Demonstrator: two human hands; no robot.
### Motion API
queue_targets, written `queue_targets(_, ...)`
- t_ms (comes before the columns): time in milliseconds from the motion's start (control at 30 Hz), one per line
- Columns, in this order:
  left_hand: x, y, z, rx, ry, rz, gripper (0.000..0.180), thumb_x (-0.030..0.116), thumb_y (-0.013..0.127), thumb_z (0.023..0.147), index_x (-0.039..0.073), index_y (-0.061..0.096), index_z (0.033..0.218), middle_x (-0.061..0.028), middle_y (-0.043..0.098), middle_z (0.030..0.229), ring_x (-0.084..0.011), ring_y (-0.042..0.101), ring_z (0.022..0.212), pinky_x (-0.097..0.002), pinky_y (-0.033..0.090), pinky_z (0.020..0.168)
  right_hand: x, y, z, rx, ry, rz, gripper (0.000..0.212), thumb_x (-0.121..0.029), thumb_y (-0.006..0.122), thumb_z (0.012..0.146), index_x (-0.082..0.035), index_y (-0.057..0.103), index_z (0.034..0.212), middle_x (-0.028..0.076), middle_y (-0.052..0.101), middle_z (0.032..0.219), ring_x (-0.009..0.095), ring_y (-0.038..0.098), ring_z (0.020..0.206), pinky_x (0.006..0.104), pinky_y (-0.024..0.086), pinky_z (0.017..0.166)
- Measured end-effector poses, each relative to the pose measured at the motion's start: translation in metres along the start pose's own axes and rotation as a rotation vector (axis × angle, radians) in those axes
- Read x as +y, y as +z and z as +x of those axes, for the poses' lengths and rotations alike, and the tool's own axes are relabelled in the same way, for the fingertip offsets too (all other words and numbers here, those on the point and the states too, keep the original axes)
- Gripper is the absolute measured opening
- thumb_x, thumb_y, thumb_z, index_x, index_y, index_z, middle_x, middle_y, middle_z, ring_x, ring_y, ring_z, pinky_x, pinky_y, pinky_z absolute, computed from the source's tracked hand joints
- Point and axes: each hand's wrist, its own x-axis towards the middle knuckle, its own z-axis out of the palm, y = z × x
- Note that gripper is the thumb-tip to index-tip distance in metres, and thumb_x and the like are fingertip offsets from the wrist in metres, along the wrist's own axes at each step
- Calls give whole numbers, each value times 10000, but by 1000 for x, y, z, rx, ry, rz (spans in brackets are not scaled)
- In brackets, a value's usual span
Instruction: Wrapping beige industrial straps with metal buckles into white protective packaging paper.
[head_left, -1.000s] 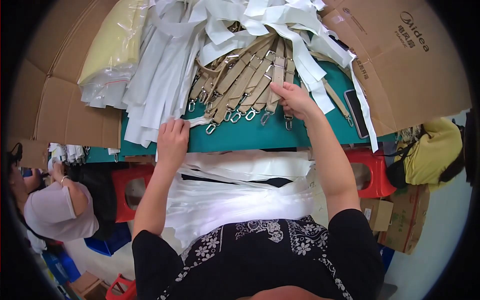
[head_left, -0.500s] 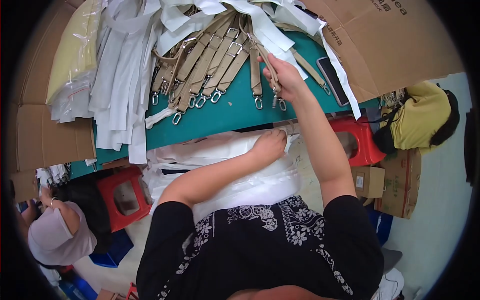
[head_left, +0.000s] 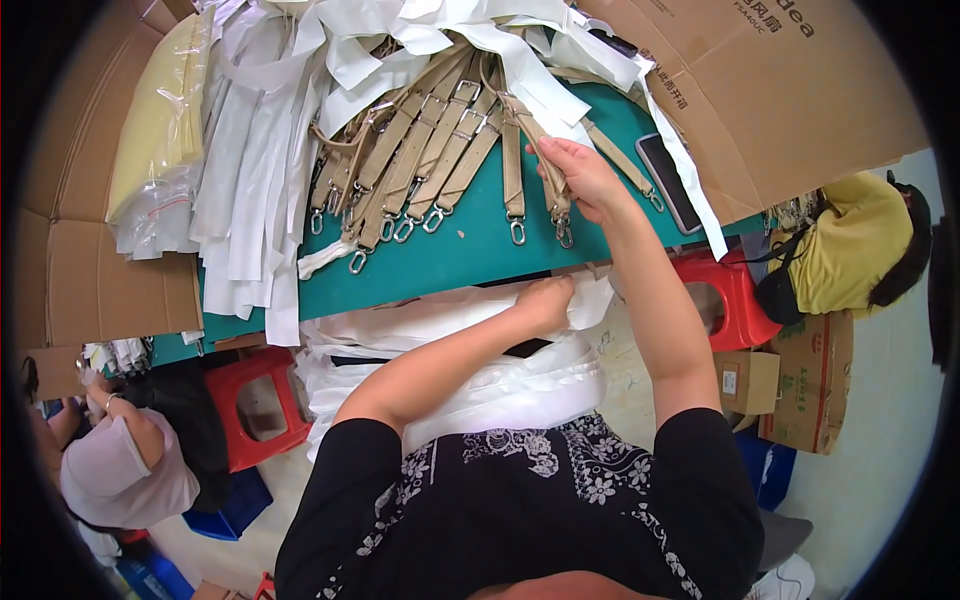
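Observation:
My right hand (head_left: 582,178) is closed on a tan strap (head_left: 551,172) with metal clasps at its lower end, above the near part of the green tabletop (head_left: 400,278). Left of it, several more tan straps (head_left: 437,160) with metal buckles and clasps lie fanned out. Below the table edge, my left hand (head_left: 547,304) is closed around the end of a white strip (head_left: 590,303). Beneath that forearm, a heap of white strips (head_left: 480,385) fills the space in front of my body.
White strips (head_left: 250,180) drape over the table's left side, beside a plastic-wrapped yellow bundle (head_left: 160,130). A phone (head_left: 668,182) lies near a large cardboard box (head_left: 770,90). Red stools (head_left: 262,400) stand at both sides. One person (head_left: 125,460) sits left; another (head_left: 850,245) is at right.
My left hand has curled into a fist, and the white strip now sticks out to its right. My right hand still grips the strap, whose clasp end has dropped slightly.

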Motion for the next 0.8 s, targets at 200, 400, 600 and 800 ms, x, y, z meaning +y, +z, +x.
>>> queue_targets(200,-12,-6,3,-96,48,-588,282,48,664,598,35,534,848,-45,573,782,-140,542,776,-263,438,690,-9,1,-4,3,71,-173,276,-342,501,894,-101,595,992,-68,512,695,25,464,622,185,369,518)
queue_targets(400,4,-11,0,-207,78,-875,322,182,729,688,44,606,951,-58,611,789,-112,557,712,-250,442,654,-14,1,0,-4,95,-241,261,-347,512,886,-117,609,966,-84,508,692,20,413,559,199,290,464)
queue_targets(600,22,-47,-23,63,229,-564,221,235,620,795,21,622,850,-100,624,737,-137,569,677,-291,445,639,-21,0,-1,-60,124,-149,248,-337,538,873,-100,595,918,-89,502,669,0,332,478,163,241,417)
queue_targets(800,11,-110,-80,494,-31,-745,151,126,665,767,-10,641,828,-53,649,716,-77,564,643,-224,461,615,-17,4,-16,-125,186,-27,209,-303,568,859,-96,548,856,-50,502,663,25,409,503,183,333,438)
